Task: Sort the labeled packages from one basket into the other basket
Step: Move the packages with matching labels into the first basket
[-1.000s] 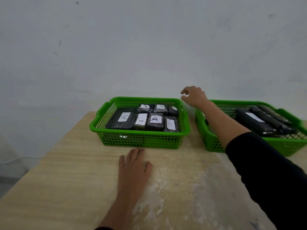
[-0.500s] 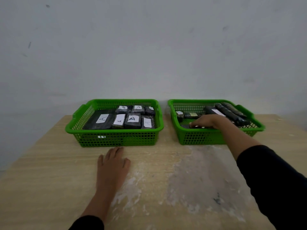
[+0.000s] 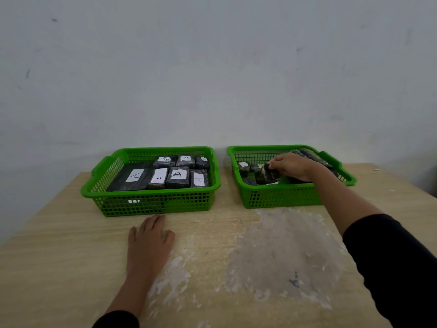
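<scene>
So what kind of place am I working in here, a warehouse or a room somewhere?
Likely a plain indoor room with a makeshift sorting bench, not clearly a warehouse: a bare, scuffed white wall, a worn wooden table, and two green baskets of black packages.

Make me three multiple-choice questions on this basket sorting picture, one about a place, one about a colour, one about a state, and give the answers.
1. Where is the right hand?
A. flat on the table
B. inside the right basket
C. inside the left basket

2. What colour are the baskets?
A. blue
B. green
C. red

3. What is the left hand doing?
A. resting open on the table
B. gripping a package
C. lifting a basket

Answers:
1 B, it reaches over that basket's rim and grips a dark package.
2 B, both are green mesh plastic.
3 A, its fingers lie straight on the wood, holding nothing.
</scene>
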Action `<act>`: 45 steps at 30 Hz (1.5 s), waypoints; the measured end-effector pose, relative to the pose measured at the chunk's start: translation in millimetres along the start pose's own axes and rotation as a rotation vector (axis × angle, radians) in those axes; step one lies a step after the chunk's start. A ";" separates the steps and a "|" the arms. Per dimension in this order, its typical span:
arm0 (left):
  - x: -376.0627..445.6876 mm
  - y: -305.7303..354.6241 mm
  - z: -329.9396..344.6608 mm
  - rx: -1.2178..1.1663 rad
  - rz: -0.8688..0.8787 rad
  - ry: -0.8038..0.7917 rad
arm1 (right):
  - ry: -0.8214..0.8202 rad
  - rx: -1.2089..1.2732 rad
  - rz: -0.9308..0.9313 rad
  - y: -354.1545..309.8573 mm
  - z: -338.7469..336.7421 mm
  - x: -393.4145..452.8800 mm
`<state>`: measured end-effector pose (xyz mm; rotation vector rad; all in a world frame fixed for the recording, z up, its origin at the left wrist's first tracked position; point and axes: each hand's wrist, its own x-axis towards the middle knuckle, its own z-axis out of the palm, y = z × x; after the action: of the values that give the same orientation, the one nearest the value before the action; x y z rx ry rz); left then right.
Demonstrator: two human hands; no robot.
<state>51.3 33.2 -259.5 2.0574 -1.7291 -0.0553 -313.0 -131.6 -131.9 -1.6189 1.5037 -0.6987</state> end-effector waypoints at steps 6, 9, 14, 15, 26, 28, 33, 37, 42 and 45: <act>-0.4 0.5 -0.5 -0.011 0.001 0.000 | 0.114 -0.329 0.036 3.3 8.8 0.6; -0.3 1.5 -0.8 -0.007 -0.005 0.009 | 0.024 -0.428 0.063 1.3 23.4 2.3; 0.1 1.4 -0.9 -0.003 -0.013 0.003 | -0.189 -0.713 0.040 -6.2 44.2 8.3; -0.4 1.5 -0.8 -0.003 -0.014 0.006 | -0.187 -0.690 0.017 -6.8 46.4 10.4; 0.5 -0.6 0.1 -0.003 -0.006 0.010 | 0.055 -0.059 -0.285 -23.2 55.5 -10.6; 0.9 -0.5 -0.6 0.001 -0.003 0.010 | 0.132 -0.151 -0.401 -23.8 61.7 -16.5; -0.2 0.1 -1.1 -0.003 0.017 -0.002 | 0.260 -0.409 -0.553 -21.7 78.2 -25.3; 0.6 -0.7 -1.1 -0.033 0.027 -0.036 | 0.301 -0.486 -0.569 -22.6 88.1 -31.2; 2.5 -3.0 -0.6 -0.002 0.039 -0.062 | 0.282 -0.421 -0.593 -24.6 95.8 -40.3; 4.1 -6.7 1.9 0.038 0.048 -0.098 | 0.142 -0.144 -0.451 -22.9 92.3 -46.5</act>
<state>57.8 29.5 -262.6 2.0712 -1.8509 -0.1109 -230.5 -69.5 -155.5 -2.0875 1.3176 -0.9855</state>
